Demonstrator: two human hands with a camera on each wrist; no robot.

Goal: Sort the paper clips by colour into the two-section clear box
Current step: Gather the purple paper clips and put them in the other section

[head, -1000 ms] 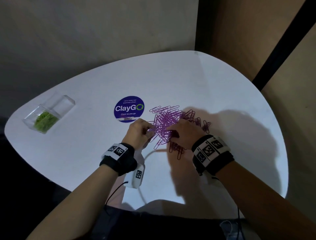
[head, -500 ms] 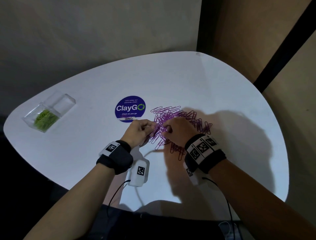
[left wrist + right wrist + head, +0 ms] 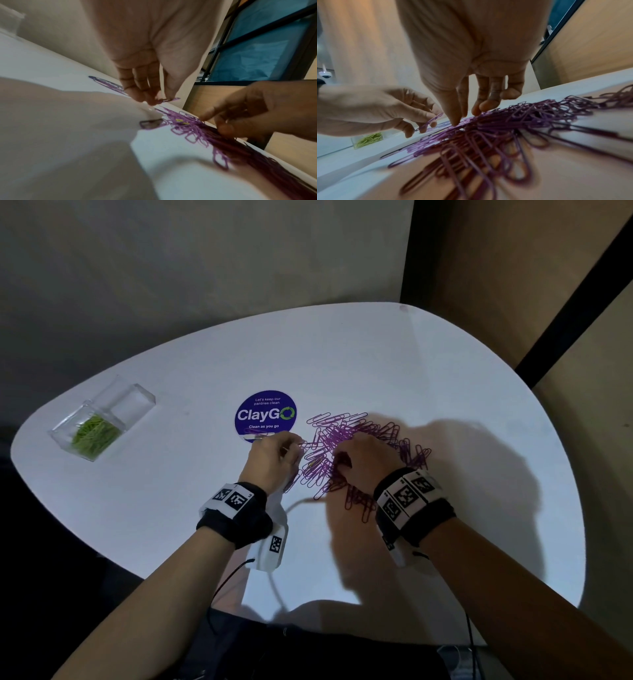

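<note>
A heap of purple paper clips (image 3: 346, 436) (image 3: 197, 129) (image 3: 530, 121) lies mid-table. A yellow-green clip (image 3: 313, 463) (image 3: 180, 120) shows inside it, between my hands. At the heap's left edge my left hand (image 3: 296, 448) (image 3: 157, 100) (image 3: 428, 121) pinches one purple clip (image 3: 169, 99) (image 3: 430, 120) just above the table. My right hand (image 3: 342, 463) (image 3: 465, 116) (image 3: 221, 124) has its fingertips down on the heap. The clear two-section box (image 3: 137, 398) stands far left. Its near section holds green clips (image 3: 94, 436) (image 3: 369, 139).
A round blue ClayGo sticker (image 3: 265, 414) lies flat just left of the heap. The white table (image 3: 342, 354) curves away on all sides, and its near edge is close to my body. A grey wall stands behind and wooden panels to the right.
My left hand has drawn slightly left from the heap with a purple clip in its fingertips. My right hand stays on the heap, shifted a little.
</note>
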